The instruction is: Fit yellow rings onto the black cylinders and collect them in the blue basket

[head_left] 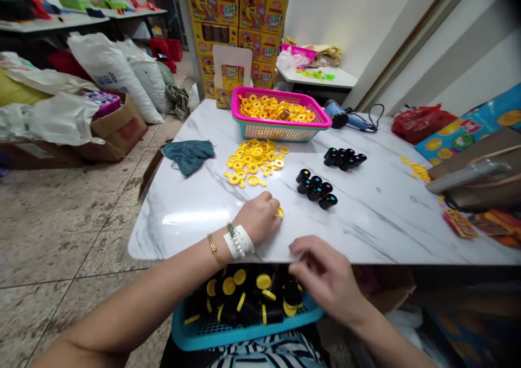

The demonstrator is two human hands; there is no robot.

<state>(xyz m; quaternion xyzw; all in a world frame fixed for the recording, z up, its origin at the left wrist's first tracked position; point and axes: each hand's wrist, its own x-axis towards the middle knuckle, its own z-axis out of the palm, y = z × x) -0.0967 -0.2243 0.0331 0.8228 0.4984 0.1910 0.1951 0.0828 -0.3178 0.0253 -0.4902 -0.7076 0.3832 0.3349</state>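
My left hand (260,216) rests on the marble-patterned table, its fingers closed on a yellow plastic ring piece (279,211) that shows partly past the knuckles. Beyond it lies a loose pile of yellow ring pieces (254,159) with short tabs. My right hand (325,276) hangs at the table's front edge, above the basket's right side. Its thumb and forefinger are apart, and I see nothing between them. Below, a blue basket (244,338) holds several black tubes with yellow ends (264,281). Two groups of short black cylinders (315,189) with coloured dots stand to the right.
At the table's back stands a pink and teal basket (280,132) heaped with yellow rings. A dark green cloth (189,156) lies at left. Stacked yellow boxes (260,42) rise behind. A blue corded tool (345,117), red bag (421,124) and cardboard box (480,167) sit right.
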